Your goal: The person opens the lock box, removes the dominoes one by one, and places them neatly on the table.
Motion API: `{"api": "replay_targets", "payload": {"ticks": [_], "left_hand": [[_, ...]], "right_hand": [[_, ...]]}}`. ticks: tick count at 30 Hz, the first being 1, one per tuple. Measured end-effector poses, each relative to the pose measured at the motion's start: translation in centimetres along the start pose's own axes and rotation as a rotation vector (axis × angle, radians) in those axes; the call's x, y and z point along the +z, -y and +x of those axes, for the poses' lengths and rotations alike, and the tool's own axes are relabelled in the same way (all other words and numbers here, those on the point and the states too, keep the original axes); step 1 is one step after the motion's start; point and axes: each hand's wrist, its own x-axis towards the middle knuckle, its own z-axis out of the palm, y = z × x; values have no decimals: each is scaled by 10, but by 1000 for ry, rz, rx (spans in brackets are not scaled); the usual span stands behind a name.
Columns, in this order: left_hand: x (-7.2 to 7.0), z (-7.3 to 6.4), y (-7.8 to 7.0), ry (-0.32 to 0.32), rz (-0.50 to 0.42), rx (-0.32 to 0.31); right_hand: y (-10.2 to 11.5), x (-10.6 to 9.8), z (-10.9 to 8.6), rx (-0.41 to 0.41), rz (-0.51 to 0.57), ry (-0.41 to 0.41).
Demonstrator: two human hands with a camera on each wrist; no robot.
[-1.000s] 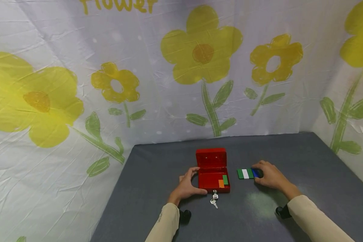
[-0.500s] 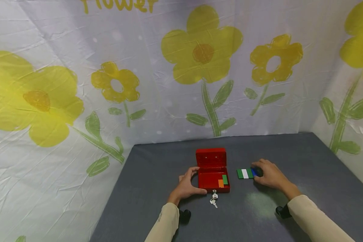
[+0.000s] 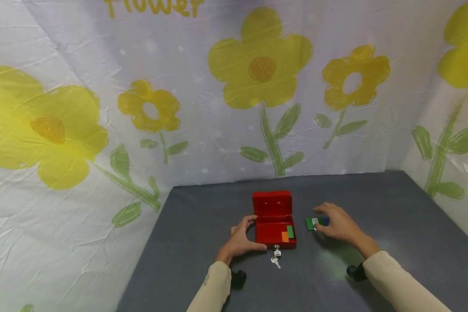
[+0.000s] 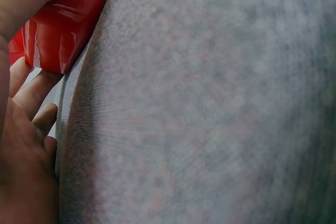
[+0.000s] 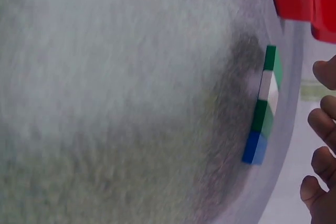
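My left hand [image 3: 239,242] grips the left side of an open red cash box [image 3: 267,233], thumb at its front corner and fingers at its rear. In the left wrist view the fingers lie along the glossy red wall [image 4: 52,35]. Inside the box, at the right, are an orange block [image 3: 285,236] and a green block [image 3: 290,232]. Right of the box, several small blocks stand in a row: a green block [image 5: 269,59], a white block [image 5: 268,88], another green block [image 5: 262,116] and a blue block [image 5: 254,148]. My right hand [image 3: 340,223] hovers over this row, fingers spread and loosely bent, holding nothing.
Keys [image 3: 275,261] hang from the lock on the box's front. The raised lid [image 3: 272,203] stands at the back of the box. A dark grey table [image 3: 210,216] carries everything, with a flower-printed cloth [image 3: 203,143] behind it.
My right hand has moved left from the blue end of the row to over its white and green blocks, fingers spread wider. The left hand and cash box have stayed put.
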Motion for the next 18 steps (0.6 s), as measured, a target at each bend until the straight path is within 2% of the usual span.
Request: {"api": "replay_targets", "payload": {"ticks": [9,18], "left_hand": [[1,0,2,-11,32,2],[0,1,1,-5,16,15]], "right_hand": [[11,9,6,-49,40,9],[28,17,17,-120,37,29]]}}
